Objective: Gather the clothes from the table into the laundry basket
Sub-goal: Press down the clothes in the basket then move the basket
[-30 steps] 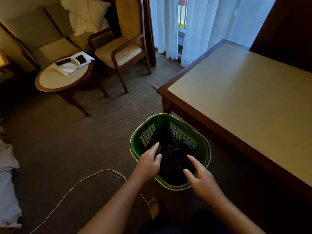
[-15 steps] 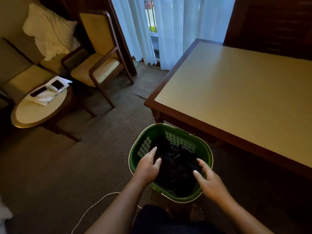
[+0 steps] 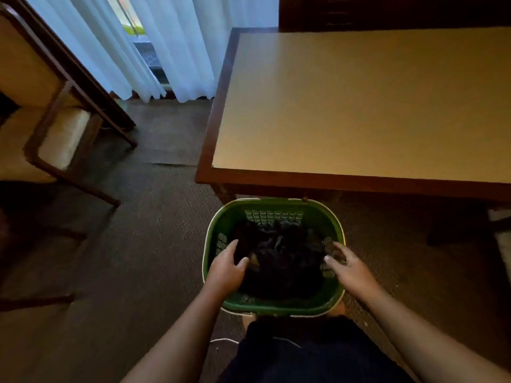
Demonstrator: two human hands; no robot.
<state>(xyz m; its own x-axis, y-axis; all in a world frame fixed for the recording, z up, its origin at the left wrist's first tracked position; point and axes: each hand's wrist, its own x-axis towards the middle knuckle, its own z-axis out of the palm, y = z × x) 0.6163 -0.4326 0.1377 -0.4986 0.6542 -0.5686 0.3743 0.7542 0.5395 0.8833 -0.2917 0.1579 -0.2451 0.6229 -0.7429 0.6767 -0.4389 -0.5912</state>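
Note:
A green laundry basket (image 3: 276, 205) stands on the carpet just in front of the table (image 3: 359, 106). Dark clothes (image 3: 279, 255) fill its inside. My left hand (image 3: 225, 268) reaches over the basket's left rim, fingers spread and resting by the clothes. My right hand (image 3: 348, 268) lies over the right rim, fingers apart at the edge of the dark pile. Neither hand grips anything that I can see. The tabletop shows only its bare beige surface.
A wooden armchair (image 3: 47, 128) with a pale cushion stands at the left. White curtains (image 3: 154, 45) hang at the back over a window. A thin white cable (image 3: 224, 340) lies on the brown carpet near my legs.
The view has swung right and nearer, so the basket now lies straight ahead under the table edge. Both hands have spread apart toward the basket's side rims.

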